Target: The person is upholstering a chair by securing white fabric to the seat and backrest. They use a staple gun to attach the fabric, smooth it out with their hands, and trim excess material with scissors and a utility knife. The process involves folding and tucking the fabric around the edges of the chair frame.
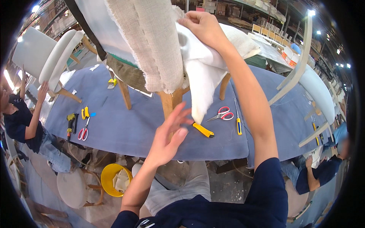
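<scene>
A chair stands on the table in front of me, with wooden legs (170, 103) and beige woven fabric (154, 41) with a frayed edge down its side. White cloth (203, 72) hangs loose to the right of that fabric, its tip reaching down beside the front leg. My right hand (205, 29) is raised at the chair's upper right, fingers bent and closed on the white cloth. Lower down, my left hand (167, 135) is held in the air before the front leg, its fingers apart and nothing in them. A yellow utility knife (204, 130) lies just right of it.
Red-handled scissors (226, 113) and a yellow-blue screwdriver (239, 127) lie on the blue-covered table (152, 146). More tools, including other scissors (83, 133), are at left. A yellow bucket (110, 178) of scraps stands below. People work beside chairs on both sides.
</scene>
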`<action>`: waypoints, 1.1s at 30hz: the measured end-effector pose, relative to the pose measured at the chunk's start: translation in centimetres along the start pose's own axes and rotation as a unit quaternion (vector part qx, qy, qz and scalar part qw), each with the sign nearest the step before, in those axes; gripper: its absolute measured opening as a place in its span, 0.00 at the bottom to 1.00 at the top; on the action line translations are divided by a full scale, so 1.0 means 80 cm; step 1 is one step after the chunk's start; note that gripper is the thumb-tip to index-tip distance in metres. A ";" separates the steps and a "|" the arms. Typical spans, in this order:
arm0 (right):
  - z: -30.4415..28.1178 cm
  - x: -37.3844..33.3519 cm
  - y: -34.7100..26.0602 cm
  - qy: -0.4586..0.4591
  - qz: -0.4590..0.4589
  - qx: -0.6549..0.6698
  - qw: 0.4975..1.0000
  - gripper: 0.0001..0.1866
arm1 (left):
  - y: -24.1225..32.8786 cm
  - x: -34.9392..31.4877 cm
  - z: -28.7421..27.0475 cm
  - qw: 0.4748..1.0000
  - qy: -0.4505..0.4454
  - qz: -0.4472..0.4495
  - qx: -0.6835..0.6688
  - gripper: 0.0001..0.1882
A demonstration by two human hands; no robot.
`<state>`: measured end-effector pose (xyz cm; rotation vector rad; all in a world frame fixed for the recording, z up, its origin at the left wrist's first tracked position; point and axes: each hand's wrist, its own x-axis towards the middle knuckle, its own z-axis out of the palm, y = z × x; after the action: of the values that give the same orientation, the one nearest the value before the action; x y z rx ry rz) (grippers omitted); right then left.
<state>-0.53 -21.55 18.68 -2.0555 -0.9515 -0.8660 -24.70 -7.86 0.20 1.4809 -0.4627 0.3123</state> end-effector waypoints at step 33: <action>0.041 -0.334 -0.054 0.061 0.353 0.820 0.446 0.35 | -0.020 0.025 0.055 0.956 0.273 -0.079 -0.074 0.18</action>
<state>-16.69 -26.14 -2.82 -0.3571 -0.2780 0.4645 -22.66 -12.49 -0.16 1.2112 0.0761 0.5265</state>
